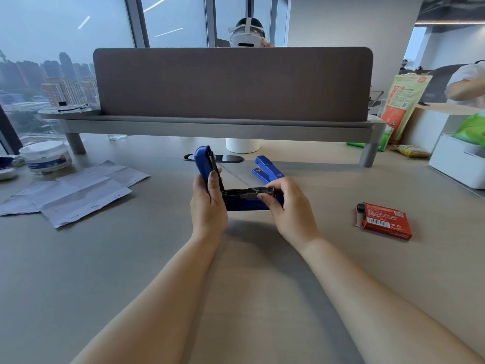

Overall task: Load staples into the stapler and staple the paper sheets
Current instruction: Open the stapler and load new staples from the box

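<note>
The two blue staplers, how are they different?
The held stapler is swung wide open, its lid standing up; the desk stapler looks shut. The left hand and right hand grip the held stapler; the desk stapler lies untouched behind them. Both are blue.

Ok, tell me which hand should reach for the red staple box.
Right, probably. The red cardboard staple box lies nearest the right hand, while the left hand grips the raised lid of the open blue stapler.

Bare forearms (162, 285), bare left grip (208, 206), right grip (288, 208)
</note>
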Tool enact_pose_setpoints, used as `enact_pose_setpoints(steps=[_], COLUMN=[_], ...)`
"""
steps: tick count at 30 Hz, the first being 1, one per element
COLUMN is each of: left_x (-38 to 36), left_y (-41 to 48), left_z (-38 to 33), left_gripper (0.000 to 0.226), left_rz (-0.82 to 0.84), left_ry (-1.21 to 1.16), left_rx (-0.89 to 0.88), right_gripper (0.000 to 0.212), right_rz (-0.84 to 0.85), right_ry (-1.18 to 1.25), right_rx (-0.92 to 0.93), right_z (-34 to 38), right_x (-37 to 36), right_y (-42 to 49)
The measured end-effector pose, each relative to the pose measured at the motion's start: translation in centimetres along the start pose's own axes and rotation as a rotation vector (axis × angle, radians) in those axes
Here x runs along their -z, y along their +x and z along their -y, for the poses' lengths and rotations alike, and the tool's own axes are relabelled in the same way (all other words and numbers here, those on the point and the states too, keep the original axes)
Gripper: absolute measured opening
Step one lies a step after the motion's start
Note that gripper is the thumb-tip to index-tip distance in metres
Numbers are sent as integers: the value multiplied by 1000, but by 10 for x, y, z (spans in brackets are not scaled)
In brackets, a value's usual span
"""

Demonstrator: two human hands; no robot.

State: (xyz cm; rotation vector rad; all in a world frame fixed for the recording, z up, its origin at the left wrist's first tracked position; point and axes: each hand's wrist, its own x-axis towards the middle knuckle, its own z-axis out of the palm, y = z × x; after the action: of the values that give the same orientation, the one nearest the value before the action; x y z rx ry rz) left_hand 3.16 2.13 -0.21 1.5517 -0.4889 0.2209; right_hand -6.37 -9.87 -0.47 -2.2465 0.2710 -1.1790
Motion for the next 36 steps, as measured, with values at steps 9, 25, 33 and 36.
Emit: enact_pose_setpoints(steps=[9, 25, 33, 36], left_x=[11, 18, 25, 25], left_y=[11, 19, 22, 21], left_z=[-14, 1, 13, 10], left_gripper=[50, 34, 54, 56], left_rz=[-183, -207, -224, -206], left_ry=[-921, -655, -192, -101], left_rx=[567, 661, 547, 493], right_gripper=[21, 18, 23, 27], right_rz=[10, 147, 229, 217], right_ry=[-36, -76, -61, -38], right_rx=[181, -136, -301, -310], right_z=[1, -17, -30, -29], right_x=[2, 5, 2, 3], right_y=[-2, 0, 3, 2])
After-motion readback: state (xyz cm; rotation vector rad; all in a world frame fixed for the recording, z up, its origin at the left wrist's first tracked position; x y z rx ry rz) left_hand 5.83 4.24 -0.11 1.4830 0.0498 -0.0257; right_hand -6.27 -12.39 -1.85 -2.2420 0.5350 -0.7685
